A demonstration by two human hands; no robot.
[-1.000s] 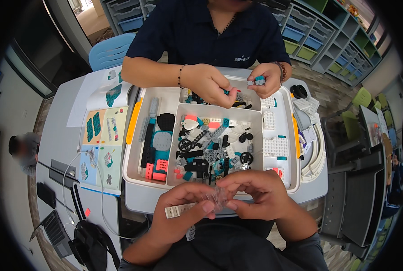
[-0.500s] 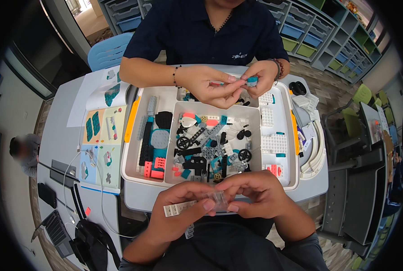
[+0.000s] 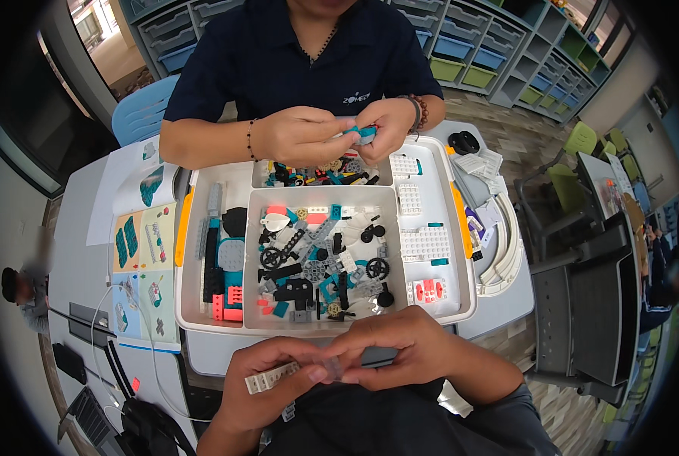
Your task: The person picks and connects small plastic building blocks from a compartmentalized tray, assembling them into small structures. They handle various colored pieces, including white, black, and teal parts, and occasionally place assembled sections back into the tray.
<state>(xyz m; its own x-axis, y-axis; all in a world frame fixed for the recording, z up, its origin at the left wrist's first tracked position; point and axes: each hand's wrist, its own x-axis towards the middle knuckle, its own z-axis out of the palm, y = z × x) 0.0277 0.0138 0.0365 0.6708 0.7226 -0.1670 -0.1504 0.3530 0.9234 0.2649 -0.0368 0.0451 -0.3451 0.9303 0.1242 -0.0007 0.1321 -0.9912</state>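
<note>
Hands meet at the near edge of the table (image 3: pixel 81 251), just below the white parts tray (image 3: pixel 203 323). The left hand (image 3: pixel 267 384) pinches a long white studded beam (image 3: pixel 272 377) between thumb and fingers (image 3: pixel 317 374), the beam sticking out to the left. The right hand (image 3: pixel 404 346) curls over from the right, its fingers closed on a small clear piece (image 3: pixel 333 370) touching the beam's inner end. In the tray's middle compartment lies a heap of black, grey and teal building pieces (image 3: pixel 317 266); white plates (image 3: pixel 425 245) sit in the right compartment. Across the table, a person in a dark shirt (image 3: pixel 301 61) holds a teal piece (image 3: pixel 365 134) with both hands above the far edge of the tray. An open instruction booklet (image 3: pixel 143 266) lies along the table's left side.
</note>
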